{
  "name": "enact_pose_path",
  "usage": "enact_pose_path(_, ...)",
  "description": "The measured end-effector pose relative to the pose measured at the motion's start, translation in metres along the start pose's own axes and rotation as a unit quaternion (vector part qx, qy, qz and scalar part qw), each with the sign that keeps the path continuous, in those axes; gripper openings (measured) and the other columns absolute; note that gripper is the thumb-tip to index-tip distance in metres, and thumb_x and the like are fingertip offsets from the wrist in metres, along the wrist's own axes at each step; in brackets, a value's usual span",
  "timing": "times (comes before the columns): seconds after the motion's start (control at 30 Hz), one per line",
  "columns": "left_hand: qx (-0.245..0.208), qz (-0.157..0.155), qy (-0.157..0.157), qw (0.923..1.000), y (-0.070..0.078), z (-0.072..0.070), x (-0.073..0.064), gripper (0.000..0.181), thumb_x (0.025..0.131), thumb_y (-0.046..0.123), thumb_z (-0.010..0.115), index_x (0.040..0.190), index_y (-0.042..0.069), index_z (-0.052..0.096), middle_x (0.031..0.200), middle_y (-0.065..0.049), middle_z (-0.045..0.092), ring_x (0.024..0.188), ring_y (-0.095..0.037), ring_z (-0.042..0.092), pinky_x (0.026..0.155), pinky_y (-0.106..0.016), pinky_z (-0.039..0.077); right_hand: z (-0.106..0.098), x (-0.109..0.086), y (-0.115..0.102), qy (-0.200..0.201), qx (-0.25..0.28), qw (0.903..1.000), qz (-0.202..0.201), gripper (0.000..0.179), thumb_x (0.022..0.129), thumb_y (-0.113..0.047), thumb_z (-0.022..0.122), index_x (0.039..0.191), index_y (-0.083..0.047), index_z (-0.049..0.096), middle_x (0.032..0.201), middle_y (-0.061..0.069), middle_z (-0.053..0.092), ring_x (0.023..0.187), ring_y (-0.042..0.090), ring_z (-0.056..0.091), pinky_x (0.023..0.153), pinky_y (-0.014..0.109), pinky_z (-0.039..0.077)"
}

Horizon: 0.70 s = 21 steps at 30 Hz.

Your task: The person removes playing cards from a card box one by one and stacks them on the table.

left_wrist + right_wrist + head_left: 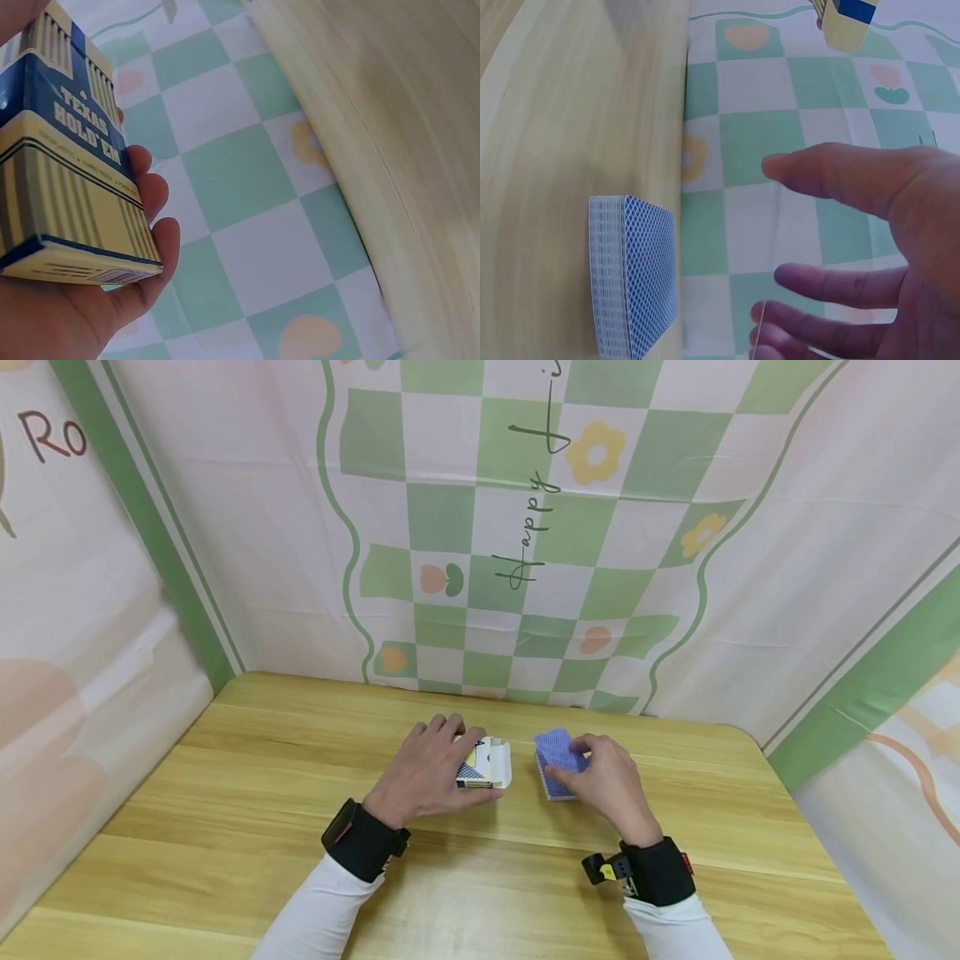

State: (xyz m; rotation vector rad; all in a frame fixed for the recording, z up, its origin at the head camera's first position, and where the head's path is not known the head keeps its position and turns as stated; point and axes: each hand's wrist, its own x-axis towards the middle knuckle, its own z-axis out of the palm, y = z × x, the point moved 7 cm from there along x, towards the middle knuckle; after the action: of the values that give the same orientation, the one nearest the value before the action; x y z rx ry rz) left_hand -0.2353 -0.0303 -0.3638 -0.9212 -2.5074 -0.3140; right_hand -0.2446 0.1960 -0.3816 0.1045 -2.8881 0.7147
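Note:
My left hand [429, 770] grips a playing-card box [79, 176], fingers along one side and thumb on the other. The box is cream and navy, lettered "Texas Hold'em", and its white end flap [501, 763] stands open toward the right. To the right, a deck of playing cards [651, 277] with blue patterned backs lies squared on the table. Just above it, my right hand [617, 783] pinches a blue-backed playing card [555, 745] between thumb and fingers. In the right wrist view that card is nearly edge-on, so whether it is only one I cannot tell.
A wood-grain table [225, 827] lies under both hands. Behind it hangs a green-and-white checked cloth [502, 635], with more printed cloth at both sides. Each wrist wears a black strap [657, 870] with a small camera.

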Motion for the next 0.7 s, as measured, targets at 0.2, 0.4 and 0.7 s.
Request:
enact_pose_path(0.2, -0.003, 0.002, -0.004, 1.0, -0.001, 0.0, -0.001, 0.076, 0.07, 0.077, 0.049, 0.12, 0.02, 0.054, 0.101, -0.002, 0.049, 0.086, -0.018, 0.045, 0.069, -0.035, 0.036, 0.003, 0.0, 0.005, -0.005, -0.007, 0.9997, 0.024, 0.062, 0.072, -0.044, 0.072, 0.111, 0.003, 0.059, 0.107, 0.018, 0.059, 0.092, 0.027, 0.055, 0.072, 0.039, 0.044)
enact_pose_path(0.4, -0.022, -0.004, -0.005, 0.9997, -0.003, -0.001, -0.002, 0.072, 0.067, 0.073, 0.056, 0.117, 0.021, 0.054, 0.099, -0.002, 0.048, 0.085, -0.018, 0.044, 0.068, -0.035, 0.034, 0.009, 0.0, 0.01, -0.013, -0.016, 0.999, 0.039, 0.065, 0.072, -0.045, 0.072, 0.113, 0.004, 0.057, 0.104, 0.019, 0.058, 0.087, 0.027, 0.054, 0.067, 0.038, 0.044)
enact_pose_path(0.7, -0.022, -0.007, -0.012, 0.9997, -0.004, -0.001, -0.002, 0.072, 0.065, 0.074, 0.057, 0.116, 0.022, 0.054, 0.098, 0.001, 0.047, 0.085, -0.016, 0.042, 0.068, -0.033, 0.033, 0.016, 0.0, 0.015, -0.011, -0.023, 0.9982, 0.054, 0.071, 0.071, -0.046, 0.072, 0.114, 0.009, 0.056, 0.1, 0.019, 0.056, 0.085, 0.028, 0.054, 0.066, 0.038, 0.044)
